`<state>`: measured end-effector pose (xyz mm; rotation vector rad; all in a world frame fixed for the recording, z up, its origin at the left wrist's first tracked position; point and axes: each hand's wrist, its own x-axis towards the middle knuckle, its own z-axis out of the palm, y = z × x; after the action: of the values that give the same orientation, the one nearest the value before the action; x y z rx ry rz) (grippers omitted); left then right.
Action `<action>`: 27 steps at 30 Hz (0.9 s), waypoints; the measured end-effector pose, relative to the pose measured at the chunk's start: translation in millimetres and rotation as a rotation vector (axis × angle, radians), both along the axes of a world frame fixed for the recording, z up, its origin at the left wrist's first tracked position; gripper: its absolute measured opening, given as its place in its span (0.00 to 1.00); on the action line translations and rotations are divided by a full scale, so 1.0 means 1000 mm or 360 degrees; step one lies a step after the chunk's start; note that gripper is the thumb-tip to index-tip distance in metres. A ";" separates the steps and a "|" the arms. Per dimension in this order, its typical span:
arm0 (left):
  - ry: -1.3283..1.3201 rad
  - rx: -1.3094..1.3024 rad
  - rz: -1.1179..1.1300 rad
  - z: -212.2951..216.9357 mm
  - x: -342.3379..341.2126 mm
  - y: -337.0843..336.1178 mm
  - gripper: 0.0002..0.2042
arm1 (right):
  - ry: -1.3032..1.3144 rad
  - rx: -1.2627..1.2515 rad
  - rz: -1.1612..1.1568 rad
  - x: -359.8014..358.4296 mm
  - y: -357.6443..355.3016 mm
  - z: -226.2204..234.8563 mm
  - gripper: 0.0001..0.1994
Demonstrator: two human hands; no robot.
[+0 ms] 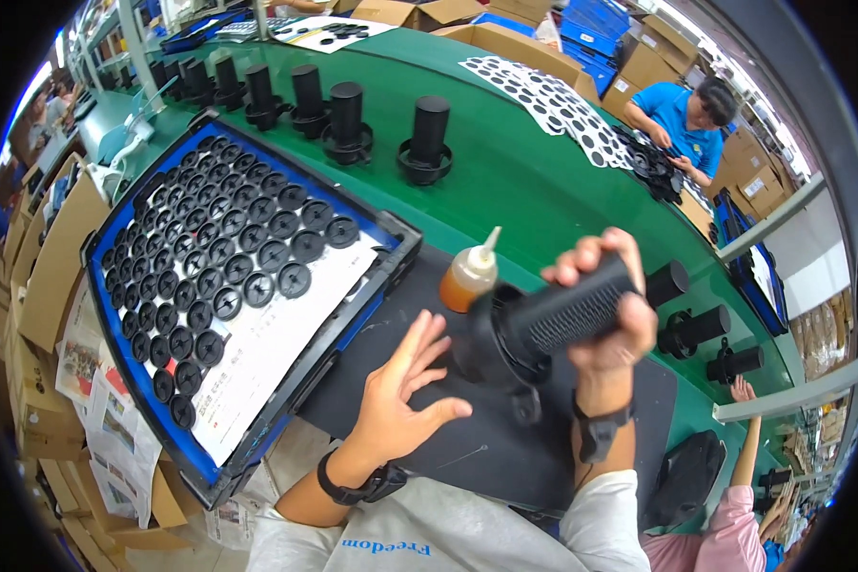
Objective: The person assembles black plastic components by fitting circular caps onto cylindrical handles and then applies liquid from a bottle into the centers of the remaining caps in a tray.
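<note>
Within the tray's edges (403, 238) lie discs (258, 289); my left hand (391, 408) spreads empty, my right hand (619, 346) clasps a cylinder (574, 321).

Left hand (391, 405) splayed, right (618, 345) curled

The ribbed cylinder (577, 319) looks like matt plastic; the counter (505, 176) is smooth and glossy; paper (257, 372) shows near the right edge of the tray (403, 240).

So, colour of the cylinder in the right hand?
The cylinder is black, with a textured side; clearest in head view.
</note>
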<state>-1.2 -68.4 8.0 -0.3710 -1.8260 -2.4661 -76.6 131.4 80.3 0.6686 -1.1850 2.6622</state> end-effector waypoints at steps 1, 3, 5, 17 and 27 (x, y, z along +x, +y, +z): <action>-0.0019 -0.0025 0.0043 -0.006 0.003 -0.015 0.38 | 0.0120 0.0021 0.0116 0.007 0.001 0.001 0.29; 0.0157 -0.0486 -0.0529 -0.021 0.011 -0.045 0.34 | 0.0053 0.0164 0.0066 0.029 0.003 0.012 0.28; 0.0093 -0.0532 -0.0636 -0.028 0.034 -0.061 0.31 | 0.0077 0.0298 0.0101 0.040 -0.001 -0.004 0.28; 0.0262 -0.0435 -0.1224 0.054 0.082 -0.147 0.24 | -0.0128 0.0700 0.0229 0.030 -0.014 -0.053 0.24; -0.0601 -0.2303 0.0983 0.031 0.109 -0.281 0.31 | -0.0143 0.0799 0.0093 0.032 0.006 -0.037 0.23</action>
<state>107.4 -349.8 38.5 0.6011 -2.9086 -0.5500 -44.3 137.7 42.8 0.6592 -1.9149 2.4676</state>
